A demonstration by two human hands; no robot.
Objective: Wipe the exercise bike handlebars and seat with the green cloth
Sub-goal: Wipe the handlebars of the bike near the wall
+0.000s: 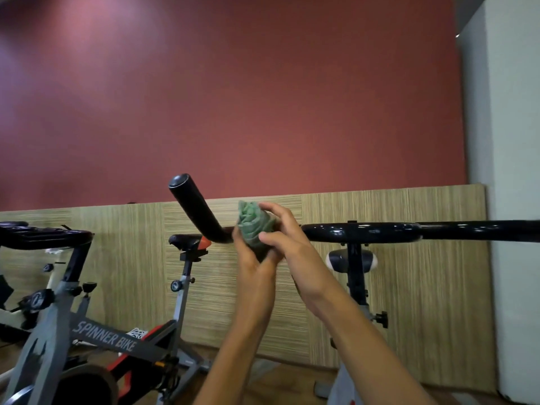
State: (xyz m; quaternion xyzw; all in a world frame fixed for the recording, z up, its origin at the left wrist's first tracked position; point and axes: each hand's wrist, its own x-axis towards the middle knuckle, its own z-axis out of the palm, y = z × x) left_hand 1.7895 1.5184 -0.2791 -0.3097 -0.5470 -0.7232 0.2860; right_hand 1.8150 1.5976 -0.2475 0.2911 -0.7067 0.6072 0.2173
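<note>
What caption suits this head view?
Both hands wrap a green cloth around a black handlebar beside spinner bikes.

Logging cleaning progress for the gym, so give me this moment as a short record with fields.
cloth: green cloth bunched around the handlebar near its left bend
left hand: left hand grips the cloth from below
right hand: right hand holds the cloth from the right
seat: not in view on this bike
background: spinner bike at left, by the wood-panelled wall
</note>
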